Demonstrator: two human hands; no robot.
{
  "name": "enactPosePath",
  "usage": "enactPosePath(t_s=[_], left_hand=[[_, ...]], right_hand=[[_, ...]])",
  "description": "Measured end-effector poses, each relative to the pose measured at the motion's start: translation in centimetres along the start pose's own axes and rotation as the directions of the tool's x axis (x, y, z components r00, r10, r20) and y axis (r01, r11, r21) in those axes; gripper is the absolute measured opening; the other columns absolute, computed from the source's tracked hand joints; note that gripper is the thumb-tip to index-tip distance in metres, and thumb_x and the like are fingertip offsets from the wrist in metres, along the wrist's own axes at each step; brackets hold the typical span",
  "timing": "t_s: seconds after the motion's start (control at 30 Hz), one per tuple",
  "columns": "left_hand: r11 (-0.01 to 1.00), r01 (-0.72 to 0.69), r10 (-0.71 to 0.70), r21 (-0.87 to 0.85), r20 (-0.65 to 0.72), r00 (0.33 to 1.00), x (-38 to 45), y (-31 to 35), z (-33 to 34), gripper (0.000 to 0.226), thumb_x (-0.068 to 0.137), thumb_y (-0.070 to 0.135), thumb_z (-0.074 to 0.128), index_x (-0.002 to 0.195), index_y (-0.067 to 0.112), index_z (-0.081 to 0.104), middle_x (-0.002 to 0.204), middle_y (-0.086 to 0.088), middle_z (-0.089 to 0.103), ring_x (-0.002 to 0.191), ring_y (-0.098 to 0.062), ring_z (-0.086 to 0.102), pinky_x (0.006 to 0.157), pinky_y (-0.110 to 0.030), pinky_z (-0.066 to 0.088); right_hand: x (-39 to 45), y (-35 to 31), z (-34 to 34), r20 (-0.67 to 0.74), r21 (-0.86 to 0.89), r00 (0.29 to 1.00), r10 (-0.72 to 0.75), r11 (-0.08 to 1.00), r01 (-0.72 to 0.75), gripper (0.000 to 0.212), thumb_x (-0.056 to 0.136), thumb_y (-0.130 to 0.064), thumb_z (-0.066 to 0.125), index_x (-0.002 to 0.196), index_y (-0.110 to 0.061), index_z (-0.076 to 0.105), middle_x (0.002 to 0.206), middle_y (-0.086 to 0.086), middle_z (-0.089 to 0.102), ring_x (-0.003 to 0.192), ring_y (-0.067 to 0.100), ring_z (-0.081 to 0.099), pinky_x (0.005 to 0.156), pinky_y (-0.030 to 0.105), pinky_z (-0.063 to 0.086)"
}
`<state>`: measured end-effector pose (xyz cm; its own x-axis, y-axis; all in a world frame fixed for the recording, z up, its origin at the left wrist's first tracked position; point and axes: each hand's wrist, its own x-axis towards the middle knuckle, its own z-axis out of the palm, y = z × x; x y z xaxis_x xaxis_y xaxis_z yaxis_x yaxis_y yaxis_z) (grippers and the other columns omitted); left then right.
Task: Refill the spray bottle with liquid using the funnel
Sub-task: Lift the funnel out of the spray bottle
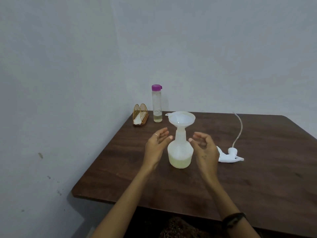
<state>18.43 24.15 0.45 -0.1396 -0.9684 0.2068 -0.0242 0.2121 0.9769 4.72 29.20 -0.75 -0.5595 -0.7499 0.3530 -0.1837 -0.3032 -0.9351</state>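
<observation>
A translucent white spray bottle (pixel 180 152) stands upright mid-table, holding pale yellow liquid in its lower part. A white funnel (pixel 181 119) sits in its neck. My left hand (pixel 157 146) hovers just left of the bottle, fingers relaxed, not touching it. My right hand (pixel 205 148) hovers just right of it, fingers loosely curled, holding nothing. The white spray head (pixel 229 156) with its long tube lies on the table to the right. A clear bottle with a purple cap (pixel 157 103) stands at the back, a little yellowish liquid at its bottom.
A gold wire napkin holder (pixel 140 115) stands at the table's back left corner by the wall. The dark wooden table (pixel 257 186) extends right and toward me; its left edge runs diagonally near the grey wall.
</observation>
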Motion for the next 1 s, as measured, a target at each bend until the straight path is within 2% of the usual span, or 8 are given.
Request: enactPosePath(t_s=[0.17, 0.3, 0.4, 0.47, 0.6, 0.73, 0.87, 1.0], left_hand=[[0.997, -0.019, 0.024, -0.075, 0.073, 0.997, 1.8, 1.9, 1.0, 0.065, 0.081, 0.004, 0.066, 0.139, 0.012, 0.039, 0.132, -0.003, 0.055, 0.117, -0.009, 0.054, 0.086, -0.012, 0.050], [0.995, -0.046, 0.049, -0.090, 0.031, 0.998, 2.3, 3.0, 1.5, 0.064, 0.082, 0.000, 0.065, 0.139, 0.010, 0.039, 0.120, -0.004, 0.062, 0.093, 0.007, 0.063, 0.073, -0.007, 0.050], [0.992, -0.063, 0.059, -0.109, -0.041, 0.997, 2.6, 3.1, 1.7, 0.057, 0.082, 0.001, 0.065, 0.135, 0.010, 0.045, 0.104, 0.001, 0.067, 0.084, 0.011, 0.065, 0.068, -0.006, 0.049], [0.992, -0.072, 0.064, -0.108, -0.080, 0.995, 2.8, 3.1, 1.7, 0.053, 0.082, 0.002, 0.066, 0.131, 0.011, 0.049, 0.095, 0.006, 0.069, 0.082, 0.011, 0.065, 0.070, -0.006, 0.049], [0.997, -0.058, 0.056, -0.047, -0.058, 0.997, 3.1, 2.8, 1.7, 0.052, 0.080, 0.006, 0.068, 0.130, 0.010, 0.052, 0.093, 0.005, 0.070, 0.083, 0.010, 0.065, 0.084, -0.013, 0.051], [0.996, -0.093, 0.092, -0.006, -0.088, 0.992, 3.1, 3.0, 1.5, 0.049, 0.079, 0.008, 0.070, 0.126, 0.013, 0.055, 0.092, 0.008, 0.071, 0.084, 0.009, 0.065, 0.077, -0.009, 0.050], [0.996, -0.083, 0.086, 0.039, -0.073, 0.994, 2.8, 3.1, 1.5, 0.049, 0.080, 0.010, 0.069, 0.127, 0.013, 0.054, 0.104, -0.001, 0.070, 0.089, 0.002, 0.064, 0.086, -0.018, 0.049], [0.995, -0.092, 0.091, -0.037, -0.044, 0.995, 2.7, 3.5, 1.6, 0.051, 0.081, 0.012, 0.069, 0.129, 0.014, 0.051, 0.085, 0.016, 0.071, 0.084, 0.011, 0.065, 0.085, -0.016, 0.050]], right_hand=[[2.4, -2.5, -0.8, 0.135, 0.036, 0.989, -0.059, 0.998, 0.055, 0.061, 0.076, -0.021, 0.077, 0.129, -0.030, 0.048, 0.122, -0.008, 0.055, 0.107, 0.007, 0.056, 0.086, 0.016, 0.046], [3.9, -3.6, -0.4, 0.254, -0.031, 0.958, -0.131, 0.989, 0.144, 0.042, 0.078, -0.020, 0.075, 0.117, -0.023, 0.060, 0.123, -0.005, 0.060, 0.114, 0.013, 0.056, 0.095, 0.022, 0.046], [4.7, -4.2, -0.3, 0.254, -0.062, 0.950, -0.180, 0.977, 0.202, 0.024, 0.081, -0.011, 0.072, 0.105, -0.010, 0.068, 0.123, 0.004, 0.061, 0.110, 0.017, 0.059, 0.082, 0.003, 0.044], [5.1, -4.2, -0.4, 0.242, -0.097, 0.948, -0.205, 0.967, 0.234, 0.019, 0.081, -0.007, 0.070, 0.100, -0.007, 0.069, 0.121, 0.007, 0.062, 0.106, 0.021, 0.061, 0.077, -0.002, 0.043], [5.1, -3.9, -0.4, 0.256, -0.161, 0.945, -0.203, 0.955, 0.248, 0.016, 0.082, -0.007, 0.069, 0.098, -0.007, 0.068, 0.119, 0.009, 0.064, 0.105, 0.025, 0.062, 0.071, -0.003, 0.043], [5.0, -3.9, -0.4, 0.235, -0.136, 0.943, -0.234, 0.953, 0.270, 0.018, 0.082, -0.007, 0.069, 0.100, -0.006, 0.067, 0.119, 0.009, 0.064, 0.104, 0.023, 0.062, 0.074, -0.002, 0.044], [4.9, -3.7, -0.4, 0.241, -0.193, 0.956, -0.169, 0.957, 0.218, 0.020, 0.083, -0.011, 0.069, 0.103, -0.006, 0.067, 0.118, 0.010, 0.065, 0.106, 0.023, 0.062, 0.067, -0.007, 0.039], [5.0, -4.7, -0.5, 0.235, -0.106, 0.965, -0.117, 0.984, 0.145, 0.022, 0.083, -0.018, 0.070, 0.103, -0.008, 0.069, 0.113, 0.003, 0.065, 0.098, 0.016, 0.063, 0.059, -0.003, 0.040]])
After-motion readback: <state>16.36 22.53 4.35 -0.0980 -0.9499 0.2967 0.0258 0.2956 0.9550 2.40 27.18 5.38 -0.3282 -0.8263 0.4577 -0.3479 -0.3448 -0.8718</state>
